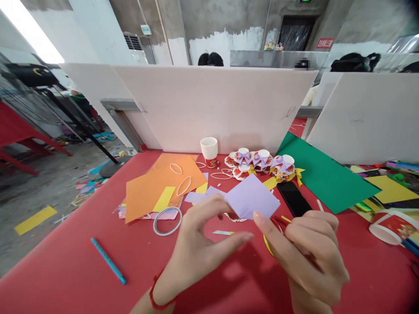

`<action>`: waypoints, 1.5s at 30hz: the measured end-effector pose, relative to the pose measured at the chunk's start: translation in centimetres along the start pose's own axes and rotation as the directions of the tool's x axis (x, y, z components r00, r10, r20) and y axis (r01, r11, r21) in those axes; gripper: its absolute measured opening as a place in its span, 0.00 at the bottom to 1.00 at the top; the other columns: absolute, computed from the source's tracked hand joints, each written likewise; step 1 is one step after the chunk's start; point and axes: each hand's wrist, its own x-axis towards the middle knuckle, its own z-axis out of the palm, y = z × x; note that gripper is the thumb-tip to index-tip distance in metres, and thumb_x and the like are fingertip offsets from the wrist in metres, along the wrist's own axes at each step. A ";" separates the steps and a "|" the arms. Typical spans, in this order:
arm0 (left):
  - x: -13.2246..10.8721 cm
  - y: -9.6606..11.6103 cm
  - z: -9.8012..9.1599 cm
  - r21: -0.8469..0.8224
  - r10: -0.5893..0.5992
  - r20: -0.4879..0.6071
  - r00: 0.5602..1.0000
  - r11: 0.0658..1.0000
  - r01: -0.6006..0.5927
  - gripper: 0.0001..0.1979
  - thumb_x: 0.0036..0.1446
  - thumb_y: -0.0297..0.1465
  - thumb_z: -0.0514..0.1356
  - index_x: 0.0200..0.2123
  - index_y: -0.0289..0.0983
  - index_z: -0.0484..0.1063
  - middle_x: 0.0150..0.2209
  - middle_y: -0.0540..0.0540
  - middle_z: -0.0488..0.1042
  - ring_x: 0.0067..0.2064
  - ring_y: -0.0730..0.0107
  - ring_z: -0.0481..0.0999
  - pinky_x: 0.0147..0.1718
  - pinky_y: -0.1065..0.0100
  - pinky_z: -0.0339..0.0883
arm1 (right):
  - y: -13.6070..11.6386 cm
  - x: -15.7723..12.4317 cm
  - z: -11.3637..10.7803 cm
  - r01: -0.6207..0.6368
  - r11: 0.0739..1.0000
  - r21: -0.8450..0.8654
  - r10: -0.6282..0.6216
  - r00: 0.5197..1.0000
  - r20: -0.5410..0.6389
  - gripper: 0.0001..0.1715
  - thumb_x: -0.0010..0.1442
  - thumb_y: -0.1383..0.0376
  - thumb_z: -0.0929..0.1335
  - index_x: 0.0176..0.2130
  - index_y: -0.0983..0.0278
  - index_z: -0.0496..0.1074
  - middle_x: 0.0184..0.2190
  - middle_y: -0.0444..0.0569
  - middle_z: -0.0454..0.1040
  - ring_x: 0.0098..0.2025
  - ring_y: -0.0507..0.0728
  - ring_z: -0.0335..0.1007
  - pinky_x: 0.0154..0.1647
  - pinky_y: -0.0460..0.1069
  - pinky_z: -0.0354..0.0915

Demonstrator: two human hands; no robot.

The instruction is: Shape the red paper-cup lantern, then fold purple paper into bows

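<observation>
A small sheet of purple paper (pixel 252 196) is held up in front of me, tilted, above the red table. My left hand (pixel 199 244), with a red cord bracelet at the wrist, has its fingers at the sheet's left side, their tips hidden behind it. Its thumb stretches out below, apart from the paper. The index fingertip of my right hand (pixel 310 253) presses on the sheet's lower edge; the other fingers are curled in, and its thumb is hidden. Below the hands, yellow and red rings (pixel 269 245) lie partly covered.
Orange sheets (pixel 170 179), a tape roll (pixel 167 221) and a teal pen (pixel 108 261) lie left. A paper cup (pixel 209 151) and bow-trimmed cup crafts (pixel 262 162) stand behind. A phone (pixel 293 198), green sheet (pixel 327 174) and tipped cup (pixel 391 226) lie right. White panels (pixel 212 104) border the back.
</observation>
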 end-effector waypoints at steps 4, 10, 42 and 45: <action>-0.3 0.1 0.6 -0.354 -0.274 0.017 0.962 0.898 0.262 0.10 0.55 0.37 0.69 0.25 0.37 0.81 0.22 0.45 0.79 0.24 0.71 0.75 0.24 0.73 0.72 | -0.1 -0.4 -0.3 0.033 0.999 -0.001 -0.033 0.997 0.072 0.30 0.66 0.77 0.65 0.64 0.60 0.67 0.23 0.44 0.71 0.28 0.53 0.68 0.39 0.55 0.65; -0.1 0.3 1.1 -0.435 -0.388 -0.060 0.920 0.840 0.326 0.08 0.49 0.26 0.71 0.20 0.40 0.80 0.19 0.50 0.78 0.21 0.75 0.76 0.22 0.78 0.73 | 0.7 1.1 0.5 0.052 0.998 0.024 -0.053 0.996 0.067 0.17 0.62 0.75 0.70 0.45 0.56 0.80 0.22 0.40 0.70 0.24 0.50 0.66 0.33 0.52 0.64; 1.0 -2.8 2.7 -0.335 -0.473 -0.090 0.877 0.843 0.420 0.18 0.48 0.40 0.70 0.18 0.37 0.69 0.17 0.51 0.70 0.20 0.75 0.68 0.21 0.73 0.67 | 0.1 2.3 3.7 -0.798 0.160 0.580 0.745 0.483 0.459 0.21 0.49 0.68 0.74 0.42 0.59 0.65 0.24 0.39 0.80 0.24 0.52 0.78 0.25 0.45 0.74; 1.0 -2.9 3.0 -0.356 -0.492 -0.097 0.865 0.829 0.431 0.19 0.48 0.41 0.70 0.17 0.37 0.68 0.16 0.52 0.69 0.20 0.75 0.68 0.21 0.73 0.67 | 0.2 2.3 3.7 -0.799 0.175 0.576 0.746 0.489 0.452 0.19 0.50 0.67 0.73 0.41 0.58 0.65 0.23 0.38 0.78 0.23 0.52 0.77 0.24 0.45 0.73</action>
